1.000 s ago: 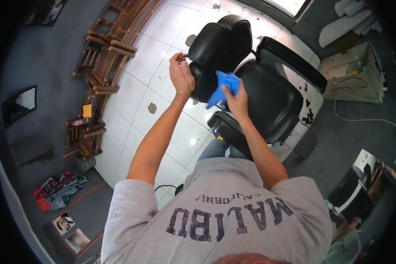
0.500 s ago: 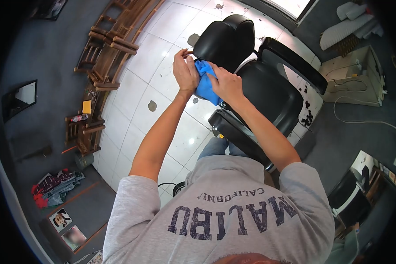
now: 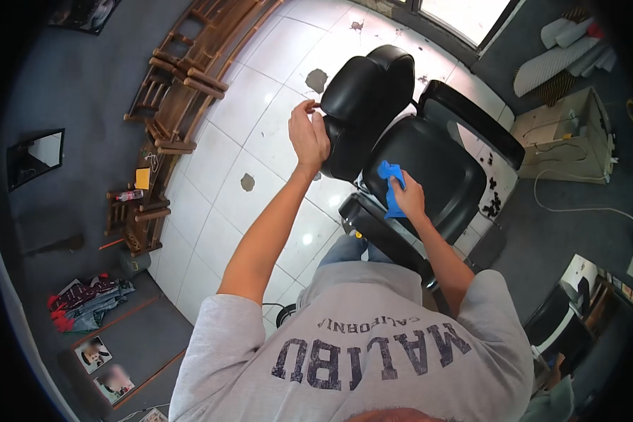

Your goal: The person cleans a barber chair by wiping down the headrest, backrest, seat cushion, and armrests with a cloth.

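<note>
A black padded barber chair (image 3: 436, 165) stands in front of me, with its headrest (image 3: 359, 88) and backrest (image 3: 344, 151) toward the far left. My left hand (image 3: 308, 137) is at the side edge of the backrest, just below the headrest, its fingers bent around that edge. Over the seat, my right hand (image 3: 411, 198) is closed on a crumpled blue cloth (image 3: 394, 186). Part of the cloth sticks out above the fingers and part hangs below them. The near armrest (image 3: 383, 228) lies between my body and the seat.
Bamboo benches (image 3: 179, 91) line the left wall, with a bottle (image 3: 129, 195) on one. A beige cabinet (image 3: 570, 141) with a cable stands at right, rolled striped material (image 3: 552, 67) above it. Dark hair clippings (image 3: 492, 204) lie on the white tiled floor (image 3: 225, 204) beyond the chair.
My right hand has moved with the blue cloth from the backrest down and right, over the seat. The left hand stays at the backrest edge. The whole view has shifted slightly.
</note>
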A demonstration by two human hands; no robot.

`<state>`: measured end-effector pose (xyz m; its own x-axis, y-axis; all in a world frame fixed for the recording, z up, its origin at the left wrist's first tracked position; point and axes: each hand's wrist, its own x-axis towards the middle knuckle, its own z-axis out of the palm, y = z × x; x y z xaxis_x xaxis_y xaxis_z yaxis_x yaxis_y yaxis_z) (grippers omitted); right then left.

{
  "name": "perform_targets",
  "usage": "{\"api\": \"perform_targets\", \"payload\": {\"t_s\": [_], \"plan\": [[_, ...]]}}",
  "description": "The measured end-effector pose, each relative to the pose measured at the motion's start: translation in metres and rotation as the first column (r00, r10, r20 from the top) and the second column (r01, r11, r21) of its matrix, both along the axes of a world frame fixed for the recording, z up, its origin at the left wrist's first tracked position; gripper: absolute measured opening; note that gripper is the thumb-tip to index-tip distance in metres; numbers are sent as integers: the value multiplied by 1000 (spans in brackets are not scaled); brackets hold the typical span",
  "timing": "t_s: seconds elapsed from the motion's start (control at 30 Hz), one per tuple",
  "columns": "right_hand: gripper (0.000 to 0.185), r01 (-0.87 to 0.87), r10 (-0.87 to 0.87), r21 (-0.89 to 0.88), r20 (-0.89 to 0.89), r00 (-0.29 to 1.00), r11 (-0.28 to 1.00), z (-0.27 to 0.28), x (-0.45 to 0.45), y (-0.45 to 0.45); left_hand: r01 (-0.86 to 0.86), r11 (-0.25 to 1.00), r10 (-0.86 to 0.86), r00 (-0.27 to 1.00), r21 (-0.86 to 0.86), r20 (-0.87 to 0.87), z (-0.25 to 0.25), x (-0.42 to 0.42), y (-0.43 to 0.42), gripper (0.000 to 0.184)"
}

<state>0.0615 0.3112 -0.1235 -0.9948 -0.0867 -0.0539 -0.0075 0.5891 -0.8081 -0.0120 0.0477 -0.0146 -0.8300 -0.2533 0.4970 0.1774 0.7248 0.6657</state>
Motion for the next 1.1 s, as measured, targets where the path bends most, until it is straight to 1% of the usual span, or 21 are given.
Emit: {"api": "perform_targets", "payload": {"t_s": [0.03, 0.1, 0.17, 0.23, 0.3, 0.37, 0.4, 0.5, 0.57, 0.63, 0.73, 0.8, 0.83, 0.87, 0.9, 0.93, 0.97, 1.0, 1.03, 1.07, 1.1], "plan": [[31, 8, -9, -33, -28, 1000, 999, -5, 12, -1, -4, 1000, 4, 1000, 7, 19, -1, 8, 1, 32], [28, 25, -36, -92, -121, 992, 995, 22, 16, -14, -7, 1000, 7, 1000, 15, 17, 4, 2, 2, 32], [26, 37, -77, -154, -259, 963, 987, 61, -8, -41, -5, 1000, 5, 1000, 18, 4, 1, -2, 0, 32], [29, 31, -94, -196, -322, 942, 980, 109, -30, -64, 0, 999, 0, 1000, 50, 8, -1, 1, 1, 33], [36, -76, 14, -111, -481, 877, 991, 133, -50, -80, 2, 1000, -3, 1000, 24, 13, 3, 3, 3, 33], [40, -183, 144, -7, -585, 798, 983, 128, -69, -94, 2, 1000, -2, 1000, -2, 16, 7, 6, 5, 34], [43, -231, 208, 47, -628, 750, 972, 122, -71, -98, -11, 999, 8, 998, 48, 56, 7, 5, 4, 35], [45, -135, 37, -177, -468, 883, 975, 59, -50, -91, -15, 1000, 16, 999, -2, 40, 1, 3, 0, 38], [46, -27, -4, -107, -280, 960, 994, 1, -27, -72, -10, 1000, 10, 999, -8, 31, 2, 4, 2, 39], [42, -100, 86, 109, 121, 989, 989, -39, -11, -33, 3, 1000, -2, 1000, -20, 27, 1, 3, 1, 39], [39, 254, -267, -95, -177, 947, 963, -76, -34, -13, -9, 998, 8, 1000, 60, 10, -3, 1, 3, 35], [36, 375, -417, -222, -186, 890, 900, -24, -88, -14, -10, 998, 9, 1000, 66, 22, -1, 6, 5, 35], [35, 405, -465, -238, -325, 823, 883, 6, -118, -16, -5, 998, 4, 1000, 65, 14, 1, 2, 5, 35], [34, 376, -487, -367, -282, 827, 851, 42, -146, -20, -8, 998, 7, 1000, 68, 15, 1, 1, 4, 35], [34, 354, -507, -422, -339, 792, 835, 73, -169, -26, -10, 998, 9, 1000, 69, 21, 0, 2, 4, 35], [36, 323, -475, -390, -406, 781, 863, 101, -186, -33, -12, 997, 10, 1000, 72, 25, -1, 1, 3, 35], [38, 241, -409, -367, -502, 762, 899, 108, -208, -44, -8, 997, 6, 1000, 74, 21, 0, 1, 3, 35], [39, 224, -368, -296, -660, 655, 929, 102, -229, -63, -6, 997, 4, 1000, 78, 20, 1, 1, 4, 36], [37, 102, -240, -248, -627, 741, 963, 115, -214, -83, -2, 997, 1, 1000, 81, 19, 1, 2, 5, 36], [35, -4, -10, -18, -691, 723, 1000, 116, -195, -101, -2, 996, 0, 1000, 86, 20, -1, 4, 5, 40], [33, -12, 27, 26, -719, 694, 1000, 111, -168, -119, 2, 996, -3, 1000, 89, 16, -4, 4, 4, 44]]}}
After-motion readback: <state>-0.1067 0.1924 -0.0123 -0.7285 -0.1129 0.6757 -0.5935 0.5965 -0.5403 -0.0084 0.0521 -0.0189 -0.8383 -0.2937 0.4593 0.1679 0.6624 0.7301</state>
